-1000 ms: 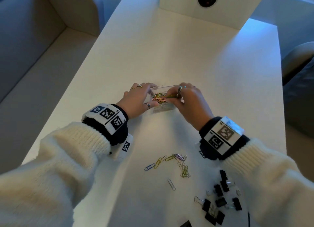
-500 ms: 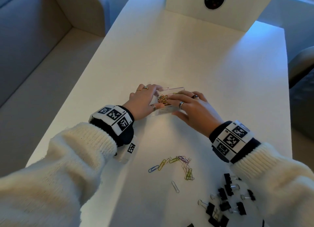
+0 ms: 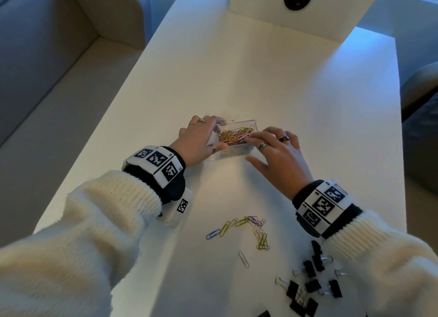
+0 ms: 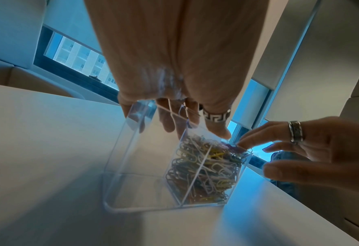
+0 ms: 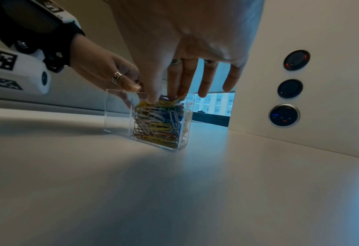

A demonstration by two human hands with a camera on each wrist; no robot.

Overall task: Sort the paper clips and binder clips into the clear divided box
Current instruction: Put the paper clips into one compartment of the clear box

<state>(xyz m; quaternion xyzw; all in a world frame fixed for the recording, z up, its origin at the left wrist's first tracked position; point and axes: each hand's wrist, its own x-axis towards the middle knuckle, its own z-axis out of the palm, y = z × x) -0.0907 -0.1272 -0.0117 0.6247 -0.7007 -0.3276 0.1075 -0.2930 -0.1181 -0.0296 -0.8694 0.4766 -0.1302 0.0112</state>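
Note:
The clear divided box (image 3: 237,154) (image 4: 144,166) (image 5: 119,113) stands mid-table. Its right compartment is packed with coloured paper clips (image 3: 233,134) (image 4: 206,169) (image 5: 159,123); the left compartment looks empty. My left hand (image 3: 208,136) (image 4: 184,123) (image 5: 115,78) pinches the box's left end, thumb on the near wall and fingers over the far wall. My right hand (image 3: 272,148) (image 4: 279,149) (image 5: 174,86) holds nothing, and its straight fingers press down on the clips in the box. Loose paper clips (image 3: 248,231) lie nearer me, with black binder clips (image 3: 308,283) at the lower right.
A white upright panel (image 3: 260,6) with round buttons (image 5: 283,114) stands at the table's far end. A grey sofa (image 3: 47,56) runs along the left and a chair (image 3: 422,91) sits to the right. The white table (image 3: 284,79) stretches beyond the box.
My right hand's fingers have uncurled and slid toward the box's right end, uncovering the clips inside. The left hand has kept its hold on the box.

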